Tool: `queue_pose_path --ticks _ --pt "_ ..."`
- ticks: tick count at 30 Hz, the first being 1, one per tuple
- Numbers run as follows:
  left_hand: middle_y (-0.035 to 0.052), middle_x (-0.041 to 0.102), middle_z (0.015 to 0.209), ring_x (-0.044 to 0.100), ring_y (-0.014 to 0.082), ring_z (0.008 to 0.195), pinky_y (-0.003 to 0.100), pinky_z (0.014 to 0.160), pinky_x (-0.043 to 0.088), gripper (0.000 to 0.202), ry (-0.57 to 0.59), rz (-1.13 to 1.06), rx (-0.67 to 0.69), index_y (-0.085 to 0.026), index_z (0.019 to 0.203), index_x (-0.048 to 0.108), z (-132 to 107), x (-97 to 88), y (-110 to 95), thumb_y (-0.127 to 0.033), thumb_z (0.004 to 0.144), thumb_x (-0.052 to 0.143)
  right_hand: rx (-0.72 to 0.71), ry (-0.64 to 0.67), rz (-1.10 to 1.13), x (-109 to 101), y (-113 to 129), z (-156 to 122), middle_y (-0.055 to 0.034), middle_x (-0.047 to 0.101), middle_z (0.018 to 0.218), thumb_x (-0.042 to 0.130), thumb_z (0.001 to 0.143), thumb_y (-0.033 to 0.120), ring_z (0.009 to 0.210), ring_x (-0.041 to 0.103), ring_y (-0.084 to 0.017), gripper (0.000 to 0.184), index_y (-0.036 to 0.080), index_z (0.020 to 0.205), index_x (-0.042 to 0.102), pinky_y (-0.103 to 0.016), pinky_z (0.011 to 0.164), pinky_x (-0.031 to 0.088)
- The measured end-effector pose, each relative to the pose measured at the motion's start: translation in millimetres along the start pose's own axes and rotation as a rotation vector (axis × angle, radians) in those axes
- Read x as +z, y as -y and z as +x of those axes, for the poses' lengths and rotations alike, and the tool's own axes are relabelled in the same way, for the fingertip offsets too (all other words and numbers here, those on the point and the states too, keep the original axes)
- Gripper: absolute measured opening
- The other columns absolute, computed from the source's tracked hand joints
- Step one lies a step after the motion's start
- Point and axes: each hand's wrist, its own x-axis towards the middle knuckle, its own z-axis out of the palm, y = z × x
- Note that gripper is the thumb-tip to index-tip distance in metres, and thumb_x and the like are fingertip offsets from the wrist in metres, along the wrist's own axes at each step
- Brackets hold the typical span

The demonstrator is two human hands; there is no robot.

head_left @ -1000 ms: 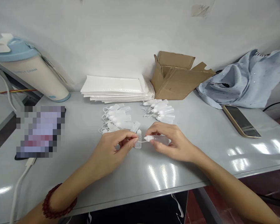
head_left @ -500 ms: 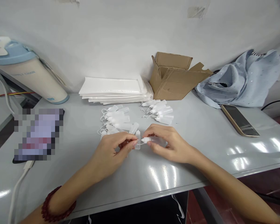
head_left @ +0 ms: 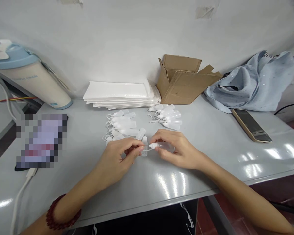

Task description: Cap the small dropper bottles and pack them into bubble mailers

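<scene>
Between the thumb and fingers of my right hand (head_left: 183, 150) is a small clear squeeze bottle (head_left: 166, 146), lying sideways with its white tip pointing left. My left hand (head_left: 115, 161) pinches the bottle's cap, mostly hidden by the fingertips. A thin metal pin (head_left: 146, 145) runs from those fingertips to the bottle tip, and a white loop strap curves below it. Just behind the fingers, another small bottle (head_left: 144, 141) rests on the table. Several similar bottles (head_left: 124, 125) lie in a group beyond my left hand, and several more bottles (head_left: 172, 117) lie beyond my right.
White padded envelopes (head_left: 117, 89) are stacked against the wall beside an open cardboard box (head_left: 183, 88). A large tumbler (head_left: 36, 76) and a phone (head_left: 42, 140) with a cable stand left. A second phone (head_left: 252, 125) and a light blue bag (head_left: 254, 85) occupy the right.
The pin between my left fingertips and the bottle tip shows more clearly now. Both hands hold nearly the same position.
</scene>
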Motion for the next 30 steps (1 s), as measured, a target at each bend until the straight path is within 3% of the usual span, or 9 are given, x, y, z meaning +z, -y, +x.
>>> queue_pose_path --ticks 7,15,22,30 --pt "-0.0031 0.065 0.071 0.054 0.0102 0.054 0.022 0.056 0.042 0.018 0.010 -0.004 -0.011 -0.022 0.085 0.066 1 -0.6 2 -0.028 0.090 0.049 -0.033 0.041 0.010 3 -3 0 -0.0041 0.063 0.089 0.048 0.082 0.012 0.074 0.055 -0.014 0.022 0.017 0.099 0.060 -0.027 0.070 0.044" --pt "-0.0042 0.060 0.064 0.053 0.0103 0.055 0.022 0.055 0.041 0.017 0.004 0.059 0.074 -0.021 0.085 0.065 1 4.5 3 -0.022 0.090 0.049 -0.040 0.024 0.022 9 -1 -2 -0.0032 0.061 0.084 0.047 0.083 0.014 0.069 0.053 -0.013 0.017 0.017 0.094 0.060 -0.026 0.066 0.043" --pt "-0.0029 0.061 0.066 0.053 0.0103 0.059 0.020 0.054 0.040 0.017 0.074 0.041 0.102 -0.019 0.082 0.063 -1 8.7 3 -0.017 0.089 0.047 0.051 -0.001 0.068 20 -2 -4 0.0016 0.058 0.073 0.049 0.072 0.011 0.049 0.042 -0.006 0.017 0.015 0.087 0.056 -0.020 0.050 0.036" --pt "-0.0030 0.057 0.063 0.047 0.0087 0.056 0.020 0.056 0.037 0.018 0.098 0.043 0.151 -0.016 0.075 0.061 -2 15.3 7 -0.013 0.086 0.048 0.050 -0.007 0.098 24 -4 -6 0.0016 0.056 0.069 0.048 0.067 0.014 0.050 0.043 -0.008 0.017 0.016 0.082 0.053 -0.021 0.049 0.036"
